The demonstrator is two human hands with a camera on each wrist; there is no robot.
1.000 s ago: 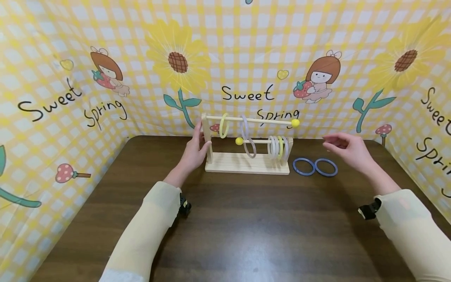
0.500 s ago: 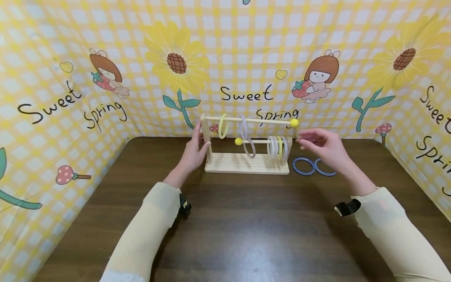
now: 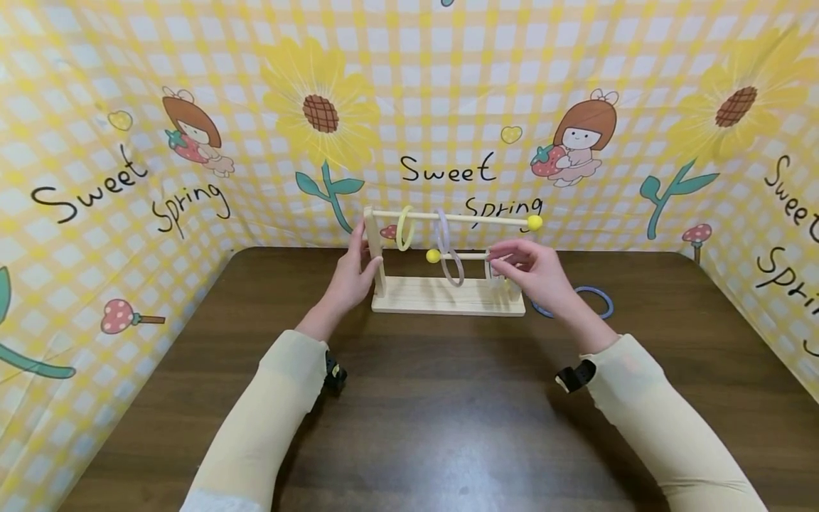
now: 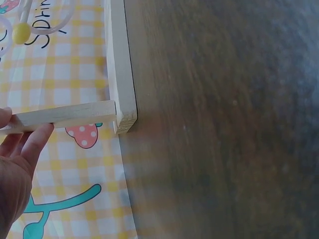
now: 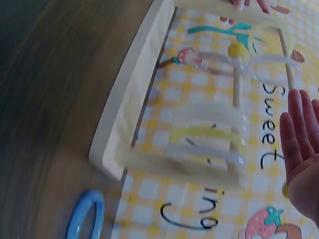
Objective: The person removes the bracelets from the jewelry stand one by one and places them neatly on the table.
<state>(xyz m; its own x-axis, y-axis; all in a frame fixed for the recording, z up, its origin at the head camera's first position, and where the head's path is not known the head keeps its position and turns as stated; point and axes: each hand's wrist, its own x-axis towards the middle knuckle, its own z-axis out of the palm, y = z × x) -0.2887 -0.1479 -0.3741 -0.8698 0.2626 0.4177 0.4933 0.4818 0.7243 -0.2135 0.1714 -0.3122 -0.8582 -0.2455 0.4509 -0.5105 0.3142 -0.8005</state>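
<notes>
A wooden ring rack has a pale base (image 3: 441, 302), two posts and two rods tipped with yellow balls. My left hand (image 3: 348, 277) grips its left post (image 4: 75, 114), thumb in front and fingers behind. On the upper rod hang a yellow ring (image 3: 399, 231) and a lilac ring (image 3: 441, 224); a pale purple ring (image 3: 460, 274) hangs near the lower rod's ball. My right hand (image 3: 537, 274) is at the right end of the lower rod, largely hiding several rings there. In the right wrist view its fingers (image 5: 299, 129) look straight, with nothing held.
Two blue rings lie on the dark wooden table (image 3: 441, 405) right of the rack; the farther one (image 3: 610, 306) shows, and my right hand partly covers the other. A yellow checked cloth (image 3: 441, 128) rises behind and at both sides.
My right hand has moved left, from beyond the blue rings to the rings on the lower rod, without carrying anything. My left hand has stayed on the post.
</notes>
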